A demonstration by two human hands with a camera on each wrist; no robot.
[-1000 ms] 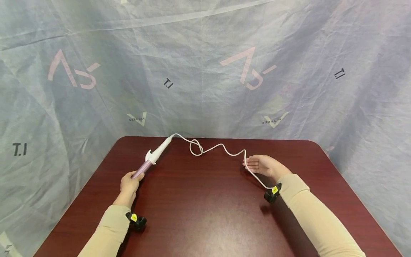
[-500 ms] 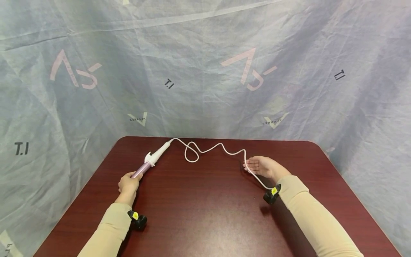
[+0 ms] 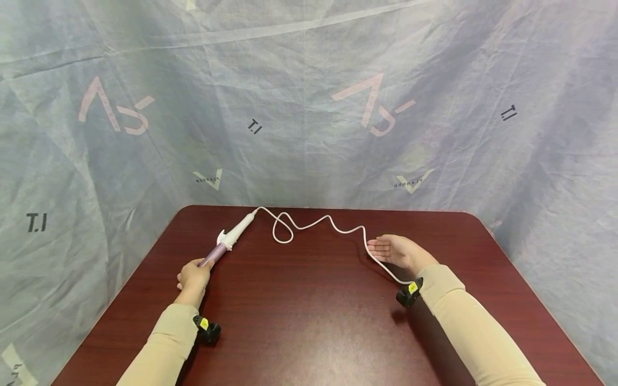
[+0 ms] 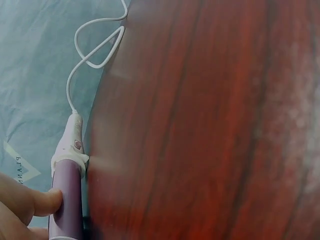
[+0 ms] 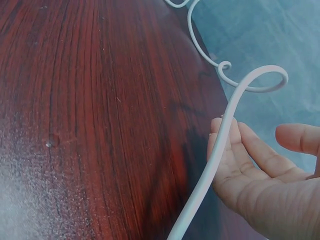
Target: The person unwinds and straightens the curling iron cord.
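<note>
A curling iron with a white handle and a purple barrel points away at the left side of the table. My left hand grips its barrel near the tip; the thumb lies along the purple barrel in the left wrist view. From the handle's end a white cord runs rightward, with one loop near the back edge. My right hand is at the right, fingers extended and palm facing inward. The cord passes across its fingertips in the right wrist view, and the thumb stands apart from it.
Beneath everything is a dark red wooden table with rounded back corners. A grey printed cloth hangs behind it and around the sides. Each wrist carries a small black camera, such as the right camera.
The curling iron and left hand have shifted slightly left and down. The cord's loop has slid left and changed shape, and the cord by the right hand has drawn slightly left. The right hand stays nearly still.
</note>
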